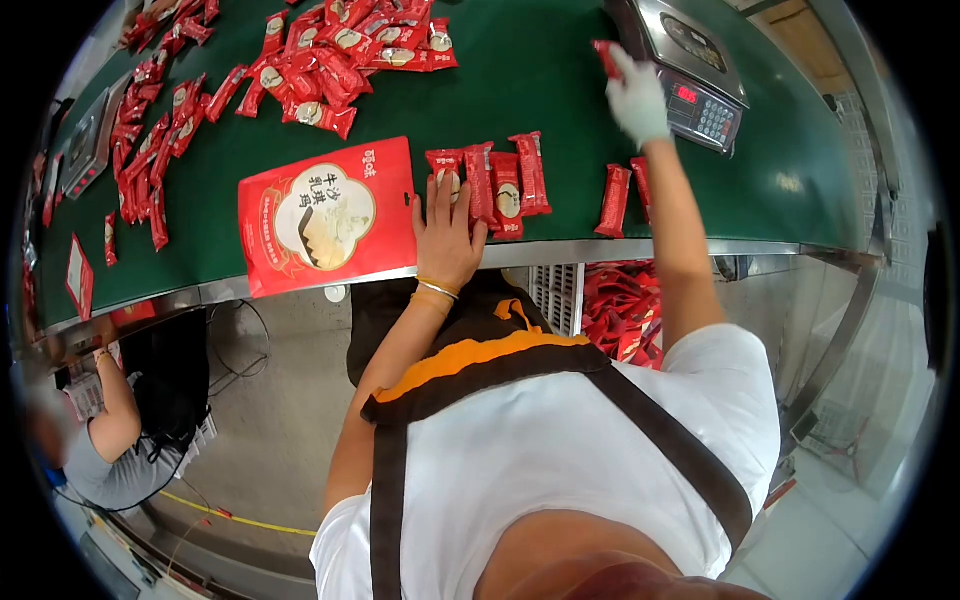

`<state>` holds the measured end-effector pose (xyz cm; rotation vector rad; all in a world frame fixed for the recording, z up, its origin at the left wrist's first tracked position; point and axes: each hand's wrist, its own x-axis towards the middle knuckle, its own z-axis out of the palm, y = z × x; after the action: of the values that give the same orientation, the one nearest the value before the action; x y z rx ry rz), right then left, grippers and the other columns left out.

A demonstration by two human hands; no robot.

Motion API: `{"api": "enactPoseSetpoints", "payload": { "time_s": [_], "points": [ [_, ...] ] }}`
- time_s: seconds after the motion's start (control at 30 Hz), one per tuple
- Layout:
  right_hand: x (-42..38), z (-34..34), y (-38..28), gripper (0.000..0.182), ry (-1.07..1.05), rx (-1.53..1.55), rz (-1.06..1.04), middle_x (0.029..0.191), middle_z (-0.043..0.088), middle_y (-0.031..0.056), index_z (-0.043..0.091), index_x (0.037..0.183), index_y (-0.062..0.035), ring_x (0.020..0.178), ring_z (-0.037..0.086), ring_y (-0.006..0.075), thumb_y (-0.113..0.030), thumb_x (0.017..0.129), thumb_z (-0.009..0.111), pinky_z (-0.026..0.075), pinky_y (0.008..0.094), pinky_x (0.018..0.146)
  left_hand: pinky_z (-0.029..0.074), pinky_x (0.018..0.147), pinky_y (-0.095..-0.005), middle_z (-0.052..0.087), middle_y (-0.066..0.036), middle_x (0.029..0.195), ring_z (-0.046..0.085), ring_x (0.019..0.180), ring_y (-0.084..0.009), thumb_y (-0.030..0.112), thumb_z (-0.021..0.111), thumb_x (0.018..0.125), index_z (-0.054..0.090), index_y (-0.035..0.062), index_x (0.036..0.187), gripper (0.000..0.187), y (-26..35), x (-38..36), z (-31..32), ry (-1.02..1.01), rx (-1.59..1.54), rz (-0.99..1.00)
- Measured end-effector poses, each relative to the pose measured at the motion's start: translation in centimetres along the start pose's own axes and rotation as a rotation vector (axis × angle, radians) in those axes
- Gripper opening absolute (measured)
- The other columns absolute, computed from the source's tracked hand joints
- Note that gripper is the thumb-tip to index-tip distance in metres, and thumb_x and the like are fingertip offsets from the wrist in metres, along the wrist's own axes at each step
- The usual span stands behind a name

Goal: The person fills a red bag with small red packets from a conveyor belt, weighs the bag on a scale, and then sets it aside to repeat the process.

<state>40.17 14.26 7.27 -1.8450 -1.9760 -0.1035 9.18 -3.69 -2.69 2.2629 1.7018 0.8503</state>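
My bare left hand [447, 238] lies with its fingers flat over the leftmost of a short row of red snack packets [507, 195] at the table's near edge. Just left of it a large red pouch [390, 205] with a white label lies flat. My right hand [638, 105], in a white glove, reaches out beside the digital scale [700, 110]. Its fingers are closed on a single red snack packet [604, 58], held left of the scale. Two more packets [614, 200] lie below that arm, one partly hidden by it.
A heap of red packets [350, 50] covers the back of the green table [520, 80]. More packets and a second scale [92, 140] are at the left. Below the edge stands a crate of red wrappers [620, 310]. Another person [110, 430] is at lower left.
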Motion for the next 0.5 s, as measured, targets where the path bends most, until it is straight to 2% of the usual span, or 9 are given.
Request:
{"api": "enactPoseSetpoints", "payload": {
  "time_s": [0.03, 0.1, 0.17, 0.2, 0.27, 0.37, 0.4, 0.47, 0.5],
  "points": [
    [-3.6, 0.4, -1.4, 0.053, 0.043, 0.055, -0.064, 0.119, 0.053, 0.0287, 0.051, 0.138, -0.0170, 0.110, 0.054, 0.0435, -0.014, 0.086, 0.054, 0.045, 0.0465, 0.096, 0.022, 0.113, -0.0572, 0.035, -0.016, 0.151, 0.029, 0.143, -0.0362, 0.030, 0.060, 0.087, 0.051, 0.0045, 0.134, 0.054, 0.0, 0.0, 0.0, -0.002, -0.011, 0.002],
    [-11.3, 0.3, -4.8, 0.057, -0.015, 0.060, -0.020, 0.129, 0.047, 0.0275, 0.048, 0.141, -0.0167, 0.111, 0.052, 0.0456, -0.010, 0.085, 0.055, 0.044, 0.0474, 0.097, 0.022, 0.114, -0.0543, 0.035, -0.015, 0.153, 0.028, 0.144, -0.0350, 0.030, 0.060, 0.088, 0.050, 0.0068, 0.136, 0.055, 0.0, 0.0, -0.3, -0.013, -0.014, -0.009],
    [-17.8, 1.1, -5.9, 0.059, -0.114, -0.196, 0.030, 0.137, 0.046, 0.0205, 0.049, 0.141, -0.0199, 0.116, 0.050, 0.0418, -0.013, 0.083, 0.058, 0.041, 0.0523, 0.098, 0.022, 0.114, -0.0543, 0.035, -0.015, 0.152, 0.028, 0.144, -0.0350, 0.030, 0.060, 0.088, 0.050, 0.0066, 0.136, 0.054, 0.0, -0.1, -0.1, -0.004, -0.016, -0.017],
    [-19.5, 1.0, -6.5, 0.060, -0.225, -0.277, 0.135, 0.142, 0.046, 0.0139, 0.048, 0.142, -0.0217, 0.123, 0.046, 0.0391, -0.018, 0.083, 0.059, 0.034, 0.0558, 0.102, 0.022, 0.114, -0.0544, 0.035, -0.015, 0.152, 0.028, 0.143, -0.0350, 0.031, 0.060, 0.088, 0.050, 0.0064, 0.136, 0.054, -0.1, -0.2, -0.1, -0.002, -0.026, -0.002],
    [-21.1, 2.0, -3.4, 0.059, -0.054, -0.436, -0.001, 0.145, 0.045, 0.0112, 0.048, 0.142, -0.0242, 0.130, 0.042, 0.0374, -0.023, 0.084, 0.060, 0.029, 0.0587, 0.103, 0.022, 0.114, -0.0548, 0.033, -0.014, 0.153, 0.028, 0.144, -0.0348, 0.031, 0.059, 0.088, 0.050, 0.0061, 0.135, 0.055, -0.3, -0.3, -0.1, -0.009, -0.024, -0.016],
    [-18.5, 1.4, -0.2, 0.056, -0.058, -0.511, 0.010, 0.153, 0.037, 0.0095, 0.044, 0.145, -0.0219, 0.136, 0.038, 0.0339, -0.027, 0.091, 0.056, 0.025, 0.0600, 0.107, 0.021, 0.114, -0.0588, 0.034, -0.017, 0.151, 0.027, 0.144, -0.0361, 0.033, 0.059, 0.088, 0.049, 0.0051, 0.135, 0.056, -0.2, -0.2, -0.2, -0.006, -0.045, 0.011],
    [-17.4, 1.3, -0.1, 0.049, -0.047, -0.546, -0.002, 0.150, 0.041, 0.0114, 0.051, 0.139, -0.0191, 0.135, 0.039, 0.0341, -0.033, 0.092, 0.056, 0.025, 0.0616, 0.106, 0.021, 0.114, -0.0588, 0.034, -0.017, 0.151, 0.027, 0.144, -0.0361, 0.033, 0.059, 0.088, 0.049, 0.0051, 0.135, 0.056, -0.2, -0.3, -0.2, 0.004, -0.047, 0.011],
    [-13.8, 0.1, -2.1, 0.044, -0.157, -0.471, -0.076, 0.146, 0.046, 0.0134, 0.060, 0.130, -0.0152, 0.133, 0.041, 0.0345, -0.038, 0.093, 0.055, 0.026, 0.0594, 0.107, 0.021, 0.114, -0.0586, 0.035, -0.017, 0.151, 0.028, 0.143, -0.0360, 0.032, 0.059, 0.087, 0.049, 0.0053, 0.135, 0.056, -0.2, -0.2, -0.1, 0.018, -0.060, -0.001],
    [-11.4, 0.5, -3.3, 0.041, -0.092, -0.294, -0.164, 0.140, 0.051, 0.0148, 0.064, 0.124, -0.0116, 0.128, 0.047, 0.0351, -0.037, 0.092, 0.059, 0.034, 0.0524, 0.106, 0.020, 0.114, -0.0583, 0.034, -0.017, 0.152, 0.028, 0.143, -0.0358, 0.031, 0.059, 0.087, 0.049, 0.0052, 0.135, 0.056, -0.3, -0.2, 0.0, 0.028, -0.059, 0.006]
  ]
}}
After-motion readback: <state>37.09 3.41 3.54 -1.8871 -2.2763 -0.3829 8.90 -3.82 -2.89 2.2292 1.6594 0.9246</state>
